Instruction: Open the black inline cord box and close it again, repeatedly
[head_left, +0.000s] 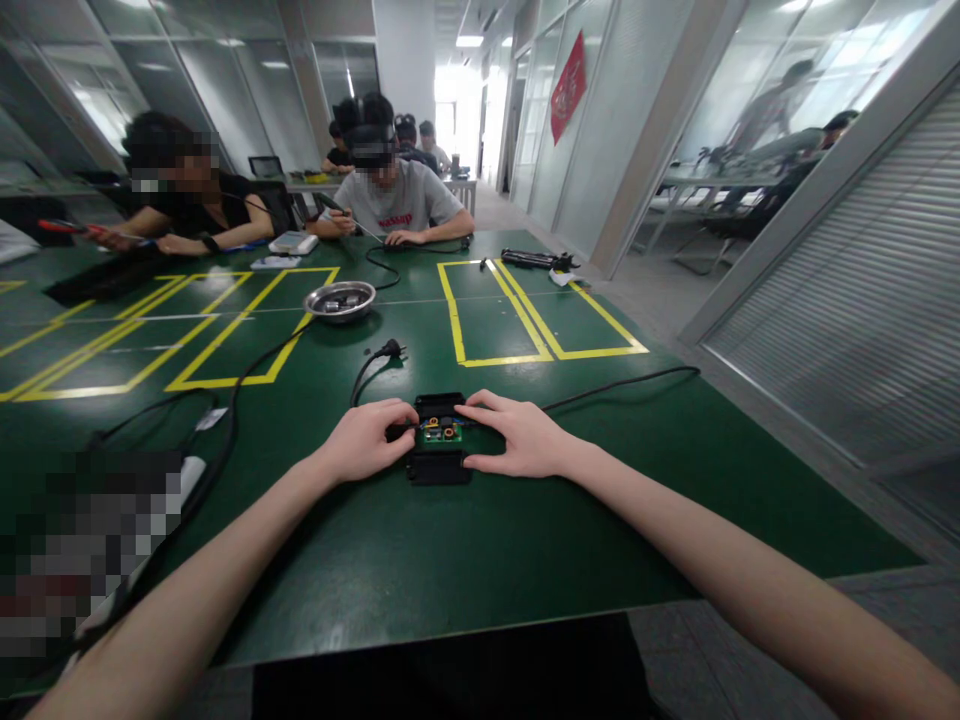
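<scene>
A small green circuit board (442, 432) with copper-wound coils lies between two black plastic case halves, the upper case half (439, 402) beyond it and the lower case half (439, 468) nearer me. My left hand (371, 440) is at the board's left end, thumb and fingers curled around a black power cord (358, 385) where it meets the board. Its plug (392, 349) rests on the table beyond. On the right, my right hand (521, 437) has its fingers apart, with fingertips by the upper half and thumb by the lower half. Another black cable (622, 383) runs out to the right behind it.
A metal bowl (340, 301) with small parts stands beyond my left hand. Yellow tape (502, 361) marks rectangles on the green table (525, 560). A folded black tripod-like object (536, 259) lies at the far edge. Two people (409, 200) work across the table.
</scene>
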